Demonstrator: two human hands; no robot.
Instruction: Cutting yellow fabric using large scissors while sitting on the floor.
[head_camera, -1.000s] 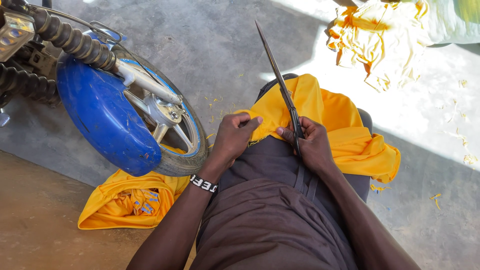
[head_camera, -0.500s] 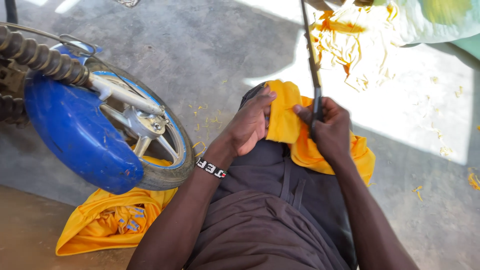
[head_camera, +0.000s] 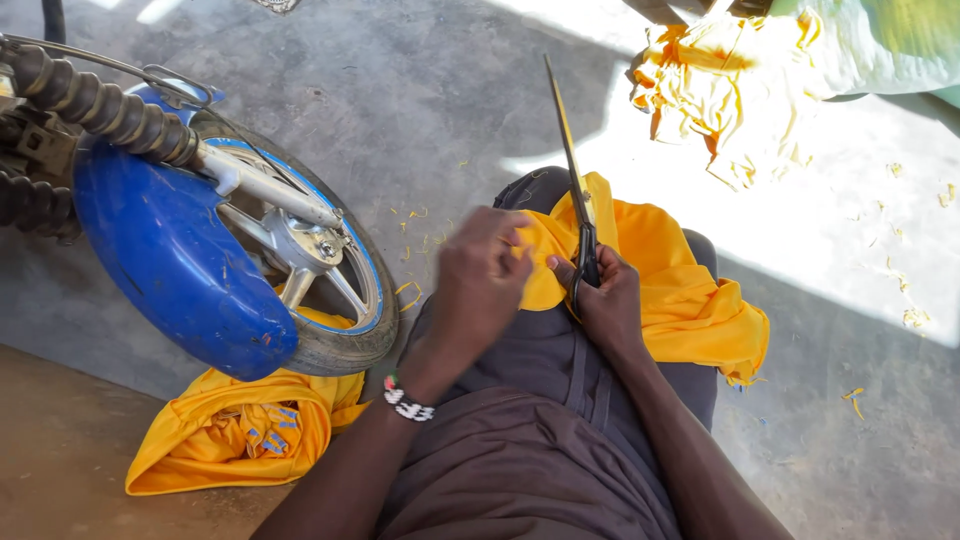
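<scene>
The right hand (head_camera: 605, 300) grips scissors (head_camera: 575, 190), blades pointing away. The left hand (head_camera: 480, 285) pinches the yellow cloth (head_camera: 680, 280) edge on the lap. A wheel (head_camera: 300, 250) crowds the left; bare floor (head_camera: 820, 420) lies right.

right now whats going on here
A seated person holds long scissors in the right hand, blades pointing away, over yellow cloth on the lap. The left hand grips the cloth's edge. A motorbike wheel stands at the left, more yellow cloth beneath it and scraps on the floor ahead.
</scene>
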